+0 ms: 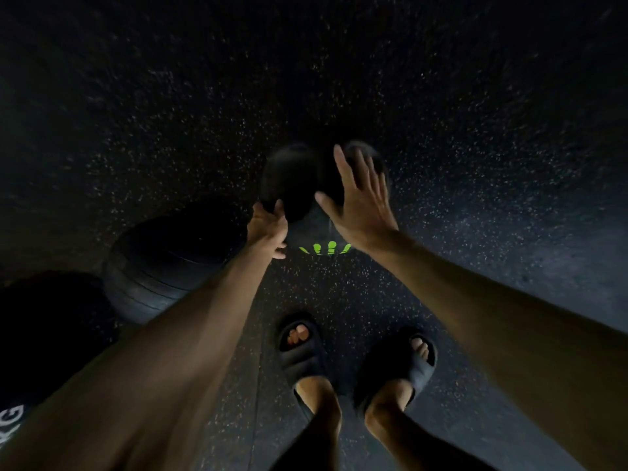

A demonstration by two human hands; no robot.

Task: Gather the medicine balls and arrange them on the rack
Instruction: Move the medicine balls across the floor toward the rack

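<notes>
Centrally, medicine ball (pixel 307 229), right fingers (pixel 341 166) spread across it, left fingers (pixel 278 253) curled round its edge

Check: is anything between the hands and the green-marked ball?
Nothing visible. The left hand holds the ball on its left, the right hand lies open on its right. A second ball sits off to the left.

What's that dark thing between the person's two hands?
A black medicine ball with green marks, shown in the head view. The left hand is at its left edge; the right hand, fingers spread, reaches over its right side.
</notes>
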